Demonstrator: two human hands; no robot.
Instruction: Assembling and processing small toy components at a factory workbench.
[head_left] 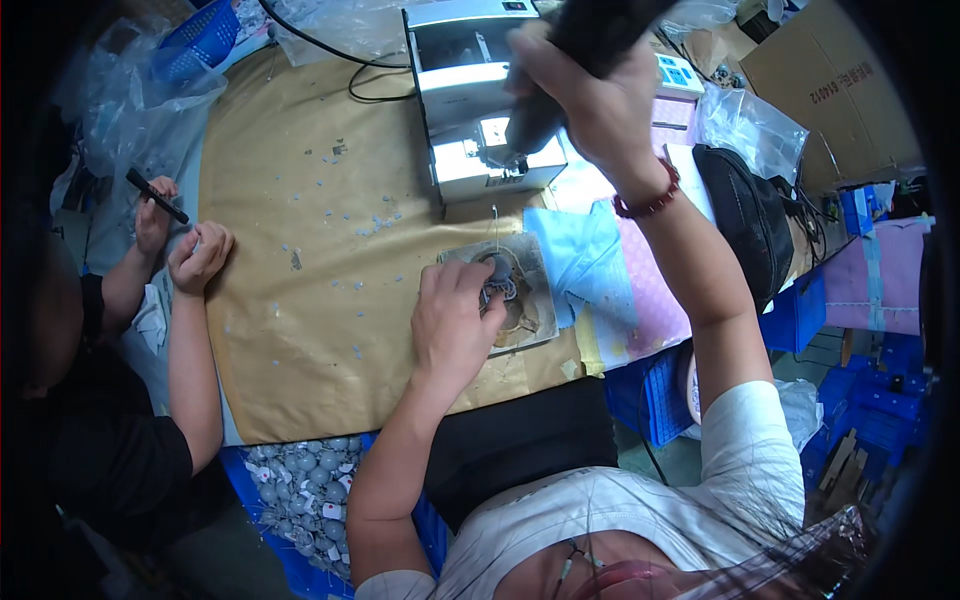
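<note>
My left hand point(452, 318) reaches over a square grey block point(540, 300) with a round recess. Its fingers are curled around a small round grey part point(501, 268) with thin wires that sits in the recess. High at the upper right, my right hand point(610, 105) grips a thick black elongated tool point(590, 45), which slants down to the left. I cannot make out its exact kind. It passes in front of a white and silver bench machine point(470, 90), and its lower end hides part of the machine's front.
A light blue cloth point(580, 255) lies right of the block; a black bag point(740, 215) stands beyond it. At left, a co-worker's hands point(195, 250) hold a black pen-like tool point(157, 195). Below the table edge, a blue crate point(245, 470) contains many round grey parts point(305, 495).
</note>
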